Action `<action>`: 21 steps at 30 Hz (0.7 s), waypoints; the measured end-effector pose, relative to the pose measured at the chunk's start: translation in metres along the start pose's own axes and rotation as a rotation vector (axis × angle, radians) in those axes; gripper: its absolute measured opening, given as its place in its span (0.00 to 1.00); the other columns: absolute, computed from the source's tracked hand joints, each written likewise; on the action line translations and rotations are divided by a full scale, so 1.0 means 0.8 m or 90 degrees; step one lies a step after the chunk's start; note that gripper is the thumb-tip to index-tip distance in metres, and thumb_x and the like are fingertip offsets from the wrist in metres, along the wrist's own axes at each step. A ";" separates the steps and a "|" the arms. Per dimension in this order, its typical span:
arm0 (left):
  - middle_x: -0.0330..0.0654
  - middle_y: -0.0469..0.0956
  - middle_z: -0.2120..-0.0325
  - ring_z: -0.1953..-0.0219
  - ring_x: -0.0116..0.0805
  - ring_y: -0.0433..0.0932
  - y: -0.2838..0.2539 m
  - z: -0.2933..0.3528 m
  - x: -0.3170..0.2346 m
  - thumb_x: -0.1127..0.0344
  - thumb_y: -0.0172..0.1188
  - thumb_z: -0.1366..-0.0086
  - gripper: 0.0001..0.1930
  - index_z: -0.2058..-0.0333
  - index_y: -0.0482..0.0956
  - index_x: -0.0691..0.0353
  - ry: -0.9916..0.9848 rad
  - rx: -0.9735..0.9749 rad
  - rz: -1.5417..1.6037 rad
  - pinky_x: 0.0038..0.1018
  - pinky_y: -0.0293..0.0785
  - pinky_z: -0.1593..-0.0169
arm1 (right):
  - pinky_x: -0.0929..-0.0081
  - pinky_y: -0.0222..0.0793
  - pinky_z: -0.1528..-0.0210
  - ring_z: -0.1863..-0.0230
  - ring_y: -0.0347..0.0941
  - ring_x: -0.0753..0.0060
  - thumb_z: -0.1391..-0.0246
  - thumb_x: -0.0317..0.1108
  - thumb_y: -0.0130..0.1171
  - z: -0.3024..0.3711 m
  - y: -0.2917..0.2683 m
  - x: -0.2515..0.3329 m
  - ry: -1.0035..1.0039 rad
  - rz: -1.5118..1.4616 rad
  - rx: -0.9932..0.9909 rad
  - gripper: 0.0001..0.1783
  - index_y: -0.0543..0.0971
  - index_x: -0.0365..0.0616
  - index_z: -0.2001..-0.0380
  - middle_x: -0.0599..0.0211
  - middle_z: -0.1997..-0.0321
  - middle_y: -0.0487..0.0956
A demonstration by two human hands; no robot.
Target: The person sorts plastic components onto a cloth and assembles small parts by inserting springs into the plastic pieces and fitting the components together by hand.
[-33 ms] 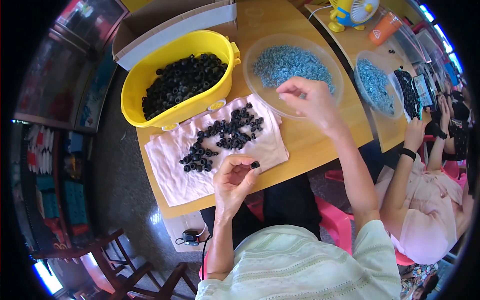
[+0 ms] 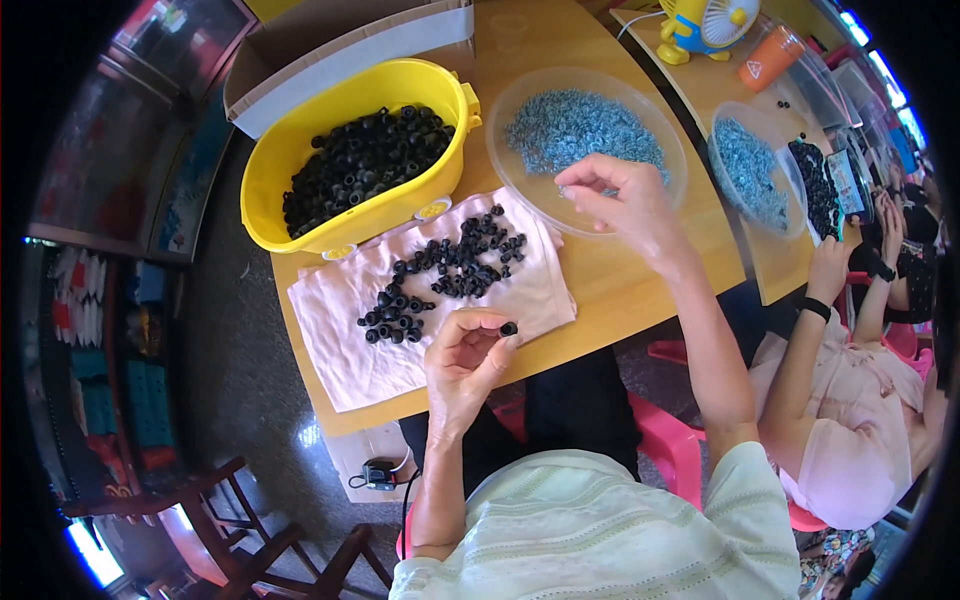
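Observation:
My left hand (image 2: 462, 370) is closed, pinching a small black hollow cap (image 2: 509, 329) between thumb and forefinger, its round opening showing. It is just over the near edge of a folded pink cloth (image 2: 345, 370), where many more black caps (image 2: 470, 265) lie loose. My right hand (image 2: 622, 200) hovers over the near rim of a round clear tray (image 2: 497, 170) heaped with small bluish pieces (image 2: 575, 125). Its thumb and forefinger are pinched together, with a tiny pale bit at the tips that I cannot make out clearly.
A yellow tub (image 2: 262, 205) full of black caps stands far left on the wooden table (image 2: 640, 285), beside a cardboard box (image 2: 340, 40). Rightward, a second table holds another clear tray (image 2: 765, 115) and a small fan (image 2: 700, 30). A co-worker (image 2: 840, 400) sits there.

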State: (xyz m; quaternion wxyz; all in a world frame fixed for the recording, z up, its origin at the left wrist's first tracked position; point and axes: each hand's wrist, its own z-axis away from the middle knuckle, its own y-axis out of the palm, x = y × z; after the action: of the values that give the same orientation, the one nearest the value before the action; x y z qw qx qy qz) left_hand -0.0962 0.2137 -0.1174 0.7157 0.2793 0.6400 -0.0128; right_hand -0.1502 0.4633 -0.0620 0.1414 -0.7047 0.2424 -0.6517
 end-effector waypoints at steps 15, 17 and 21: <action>0.41 0.75 0.61 0.59 0.24 0.76 0.001 0.000 0.000 0.81 0.60 0.40 0.11 0.59 0.73 0.69 -0.021 0.004 -0.052 0.20 0.72 0.53 | 0.79 0.71 0.67 0.72 0.75 0.76 0.47 0.31 0.61 0.008 -0.016 -0.016 -0.007 0.077 -0.029 0.09 0.81 0.40 0.63 0.64 0.68 0.82; 0.40 0.75 0.60 0.59 0.24 0.76 0.002 0.000 0.000 0.81 0.60 0.40 0.11 0.59 0.73 0.69 -0.022 0.004 -0.047 0.20 0.72 0.53 | 0.76 0.72 0.66 0.71 0.77 0.72 0.47 0.31 0.61 0.008 -0.015 -0.018 -0.059 0.128 -0.035 0.08 0.81 0.40 0.64 0.63 0.68 0.82; 0.40 0.75 0.60 0.59 0.24 0.76 0.002 0.001 0.000 0.81 0.60 0.40 0.11 0.59 0.73 0.69 -0.028 0.002 -0.036 0.20 0.72 0.52 | 0.70 0.72 0.63 0.67 0.79 0.63 0.49 0.31 0.61 0.005 -0.005 -0.014 -0.071 0.257 -0.062 0.06 0.81 0.41 0.68 0.64 0.68 0.81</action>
State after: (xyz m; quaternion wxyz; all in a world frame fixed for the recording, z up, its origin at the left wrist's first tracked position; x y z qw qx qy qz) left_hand -0.0949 0.2148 -0.1170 0.7287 0.2617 0.6316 -0.0400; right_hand -0.1459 0.4720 -0.0700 0.2479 -0.6828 0.4018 -0.5576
